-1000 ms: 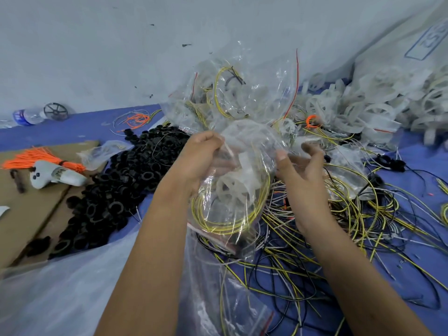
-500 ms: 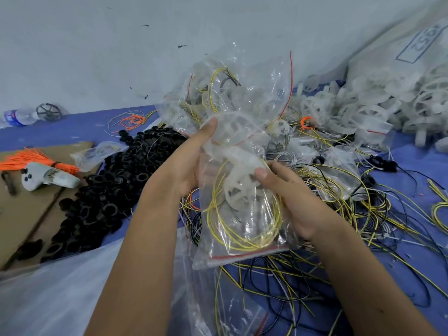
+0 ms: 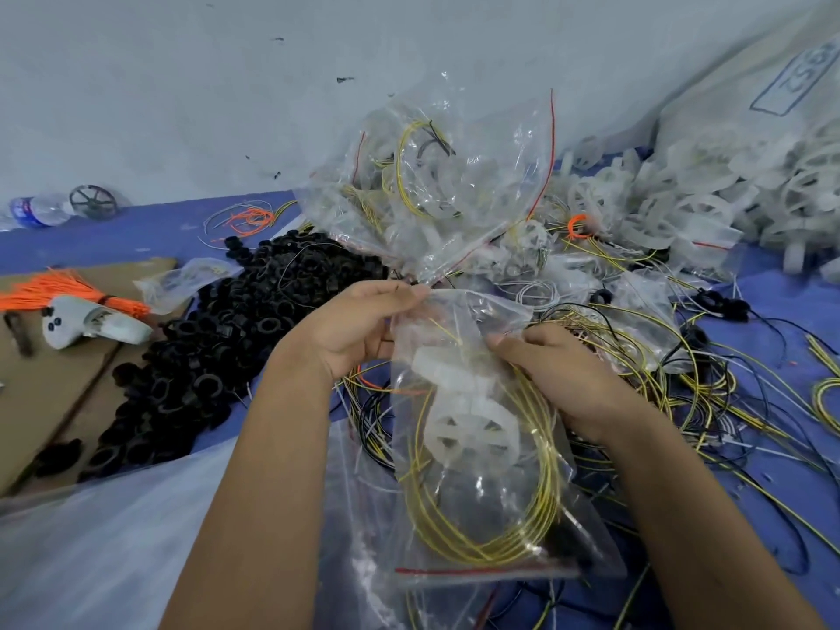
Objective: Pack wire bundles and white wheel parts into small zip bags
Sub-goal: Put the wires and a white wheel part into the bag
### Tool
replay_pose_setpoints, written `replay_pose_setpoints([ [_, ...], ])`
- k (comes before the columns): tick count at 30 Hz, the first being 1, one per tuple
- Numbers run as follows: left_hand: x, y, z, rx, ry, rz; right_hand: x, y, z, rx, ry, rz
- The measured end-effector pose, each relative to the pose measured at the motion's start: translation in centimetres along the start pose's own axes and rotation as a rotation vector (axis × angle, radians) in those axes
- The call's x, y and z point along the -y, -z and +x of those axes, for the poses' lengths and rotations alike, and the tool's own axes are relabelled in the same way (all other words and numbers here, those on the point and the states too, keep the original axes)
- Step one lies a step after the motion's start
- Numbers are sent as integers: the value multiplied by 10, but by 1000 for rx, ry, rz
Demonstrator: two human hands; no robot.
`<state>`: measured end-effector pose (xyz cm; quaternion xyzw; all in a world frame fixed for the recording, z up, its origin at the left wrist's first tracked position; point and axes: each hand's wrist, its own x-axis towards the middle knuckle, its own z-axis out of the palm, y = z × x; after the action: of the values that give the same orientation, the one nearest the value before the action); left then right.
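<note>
Bag [image 3: 477,484] lowered | both hands [image 3: 359,329] pinching | black rings [image 3: 218,347] left

Zip bag [image 3: 482,493] of yellow wire [image 3: 477,545] and white wheel [image 3: 470,431] between both hands.

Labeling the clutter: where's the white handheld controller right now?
In the head view, the white handheld controller lies far left on the brown cardboard sheet, just below the orange wire bundle and left of the black ring pile.

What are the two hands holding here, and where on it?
Both hold one zip bag: left hand pinches its upper left corner, right hand grips its right edge.
</note>
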<state>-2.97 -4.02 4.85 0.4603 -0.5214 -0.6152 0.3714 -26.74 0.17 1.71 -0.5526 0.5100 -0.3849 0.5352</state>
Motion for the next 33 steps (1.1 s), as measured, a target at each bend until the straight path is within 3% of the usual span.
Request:
replay_pose_setpoints([
  [2, 1, 1, 0, 11, 0, -7, -1, -1, 0, -14, 64, -56],
  [4, 3, 2, 1, 11, 5, 21, 0, -4, 2, -141, 183, -124],
  [8, 4, 6, -2, 8, -16, 89, -2, -5, 6, -297, 278, -71],
  [16, -1, 15, -10, 67, -173, 43, 6, -5, 6, -315, 237, 451],
  [24, -8, 11, -13, 47, -218, 137, 6, -3, 6, -527, 327, 239],
  [29, -9, 6, -7, -77, -341, 243, 1, -5, 9, -503, 352, 220],
  [33, -10, 0, -4, -96, -409, 158, 2, -6, 11, -382, 322, 279],
])
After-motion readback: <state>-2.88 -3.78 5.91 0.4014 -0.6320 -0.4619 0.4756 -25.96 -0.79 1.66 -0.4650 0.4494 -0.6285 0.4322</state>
